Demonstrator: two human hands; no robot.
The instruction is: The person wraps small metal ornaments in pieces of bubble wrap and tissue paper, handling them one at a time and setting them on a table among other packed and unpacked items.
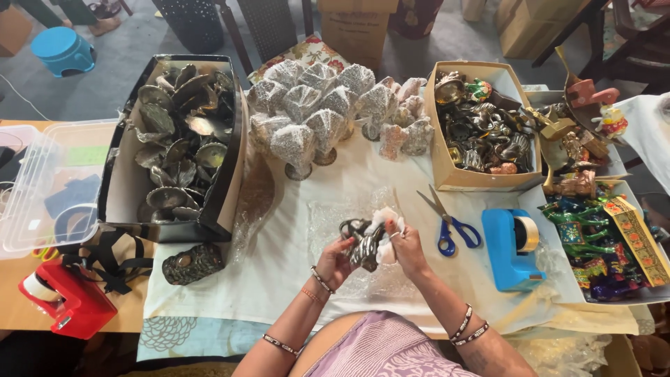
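Head view, item one? — White cloth-covered table [293, 279], centre: dark ornate metal figurine [364, 244], judged heavy, rigid, knobbly.
— Hands? — Left hand [336, 260] grips its base; right hand [405, 244] pinches white tissue wrap [388, 222], soft, tearable.

The small figurine [364, 241] is dark, tarnished metal with dull glints, and the wad [388, 222] against it looks like soft white tissue. Thin clear plastic film [328, 209] lies crinkled and shiny on the matt white cloth [279, 279] covering the bench. The scissors [447, 220] have bright steel blades and glossy blue plastic handles. The tape dispenser [508, 248] is smooth blue plastic. The wrapped pieces [307, 112] glitter in bubbly film.
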